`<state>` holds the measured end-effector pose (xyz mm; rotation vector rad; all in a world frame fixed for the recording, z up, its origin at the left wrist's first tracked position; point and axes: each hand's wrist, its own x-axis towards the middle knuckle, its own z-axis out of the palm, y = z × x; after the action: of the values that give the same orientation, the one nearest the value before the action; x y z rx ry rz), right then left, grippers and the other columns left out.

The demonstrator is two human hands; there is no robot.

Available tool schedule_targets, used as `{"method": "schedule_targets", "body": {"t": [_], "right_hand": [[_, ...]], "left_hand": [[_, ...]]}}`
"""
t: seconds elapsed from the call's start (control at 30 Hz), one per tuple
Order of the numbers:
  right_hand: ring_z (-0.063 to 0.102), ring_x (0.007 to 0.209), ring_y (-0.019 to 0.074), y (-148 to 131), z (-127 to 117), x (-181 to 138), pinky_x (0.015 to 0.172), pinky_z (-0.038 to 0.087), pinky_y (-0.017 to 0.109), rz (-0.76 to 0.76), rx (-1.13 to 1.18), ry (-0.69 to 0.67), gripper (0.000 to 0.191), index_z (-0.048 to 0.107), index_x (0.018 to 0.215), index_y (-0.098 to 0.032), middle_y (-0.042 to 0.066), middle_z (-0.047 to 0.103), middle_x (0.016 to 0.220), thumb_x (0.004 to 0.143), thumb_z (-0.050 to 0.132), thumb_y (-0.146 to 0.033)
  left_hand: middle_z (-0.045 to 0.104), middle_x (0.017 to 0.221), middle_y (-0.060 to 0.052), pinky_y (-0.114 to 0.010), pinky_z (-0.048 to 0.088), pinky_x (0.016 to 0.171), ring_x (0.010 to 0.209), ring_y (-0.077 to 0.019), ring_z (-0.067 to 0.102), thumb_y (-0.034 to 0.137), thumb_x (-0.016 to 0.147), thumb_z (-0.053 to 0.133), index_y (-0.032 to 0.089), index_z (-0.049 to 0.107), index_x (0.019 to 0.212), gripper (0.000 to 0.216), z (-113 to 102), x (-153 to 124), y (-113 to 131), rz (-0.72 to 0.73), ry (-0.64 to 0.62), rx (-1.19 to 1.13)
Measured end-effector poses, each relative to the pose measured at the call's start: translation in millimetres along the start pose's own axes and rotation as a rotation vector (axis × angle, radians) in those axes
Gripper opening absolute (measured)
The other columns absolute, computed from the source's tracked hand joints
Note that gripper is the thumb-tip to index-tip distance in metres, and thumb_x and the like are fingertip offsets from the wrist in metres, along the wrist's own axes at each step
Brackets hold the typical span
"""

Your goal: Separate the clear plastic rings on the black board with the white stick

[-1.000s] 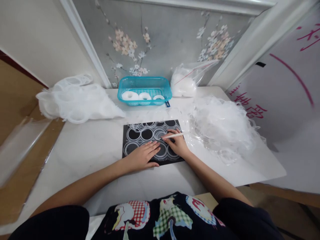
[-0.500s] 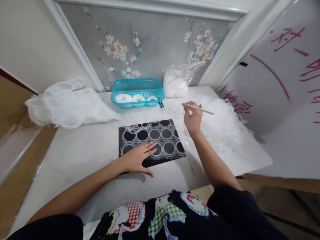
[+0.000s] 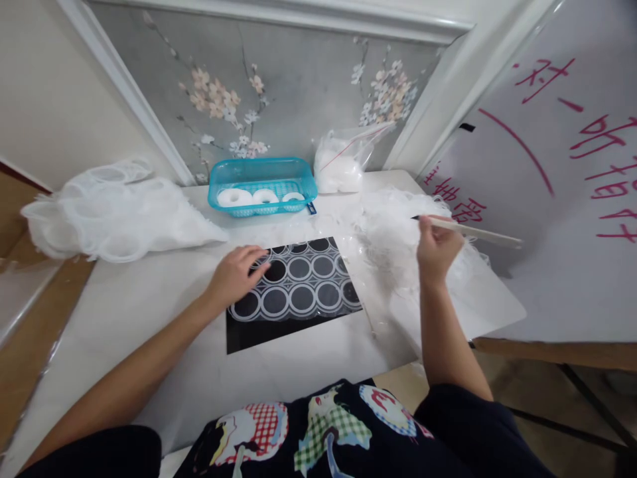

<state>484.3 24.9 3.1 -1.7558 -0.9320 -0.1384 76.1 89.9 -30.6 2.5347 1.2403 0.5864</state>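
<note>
Partly, right hand point(image 3: 438, 247) hides its thin stick point(image 3: 482, 233)

Teal basket point(image 3: 259, 171), zip bag point(image 3: 341, 164), floral panel point(image 3: 303, 93)

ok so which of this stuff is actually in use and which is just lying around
In use:
left hand touching the ring sheet on the black board
right hand gripping the thin stick above the tangled clear plastic

Lying about:
blue basket with white rolls
zip bag
white plastic heap, far left
</note>
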Motion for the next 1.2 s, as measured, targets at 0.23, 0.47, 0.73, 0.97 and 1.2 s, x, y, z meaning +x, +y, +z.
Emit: {"method": "schedule_targets", "body": {"t": [0.23, 0.47, 0.73, 0.97, 1.2], "right_hand": [[0.068, 0.090, 0.0327, 19.8, -39.0, 47.7, 0.082, 0.045, 0.043, 0.292, -0.421, -0.054, 0.016, 0.078, 0.081, -0.009, 0.019, 0.073, 0.080, 0.070, 0.076, -0.021], [0.066, 0.103, 0.0285, 12.9, -40.4, 5.4, 0.078, 0.050, 0.035, 0.185, -0.254, 0.076, 0.030, 0.076, 0.099, -0.009, 0.020, 0.070, 0.117, 0.077, 0.068, -0.028], [0.066, 0.068, 0.0191, -32.1, 34.8, -94.1, 0.063, 0.050, 0.029, 0.104, 0.420, -0.729, 0.030, 0.072, 0.076, -0.017, 0.004, 0.072, 0.072, 0.079, 0.068, -0.047], [0.071, 0.078, 0.0250, -39.7, 57.2, -131.4, 0.072, 0.055, 0.035, 0.064, 0.436, -0.925, 0.028, 0.075, 0.078, -0.019, 0.005, 0.077, 0.079, 0.080, 0.070, -0.046], [0.073, 0.082, 0.0255, -47.9, 65.3, -130.2, 0.075, 0.056, 0.036, -0.020, 0.406, -0.955, 0.025, 0.075, 0.081, -0.021, 0.006, 0.078, 0.087, 0.085, 0.064, -0.044]], "left_hand": [[0.066, 0.094, -0.012, -0.046, 0.049, 0.094, 0.095, -0.0311, 0.062, 0.041, 0.072, 0.071, 0.016, 0.064, 0.085, 0.029, -2.3, 28.3, -38.9, -0.343, -0.015, -0.116], [0.065, 0.087, -0.004, -0.031, 0.053, 0.076, 0.078, -0.0182, 0.062, 0.042, 0.088, 0.049, 0.021, 0.051, 0.084, 0.022, -2.3, 31.1, -31.5, -0.541, 0.146, -0.473], [0.049, 0.059, 0.006, -0.016, 0.028, 0.033, 0.032, -0.0080, 0.041, 0.051, 0.095, 0.036, 0.022, 0.041, 0.088, 0.030, -14.8, 31.6, -38.6, -0.758, 0.167, -0.855], [0.055, 0.121, -0.011, -0.026, 0.053, 0.054, 0.079, -0.0176, 0.065, 0.034, 0.073, 0.070, 0.022, 0.044, 0.122, 0.057, -8.4, 19.3, -35.5, -0.668, 0.232, -0.764], [0.045, 0.135, -0.020, -0.060, 0.032, 0.111, 0.132, -0.0436, 0.040, 0.033, 0.067, 0.076, 0.015, 0.056, 0.098, 0.041, 2.3, -23.2, -20.1, -0.480, 0.197, -0.248]]}}
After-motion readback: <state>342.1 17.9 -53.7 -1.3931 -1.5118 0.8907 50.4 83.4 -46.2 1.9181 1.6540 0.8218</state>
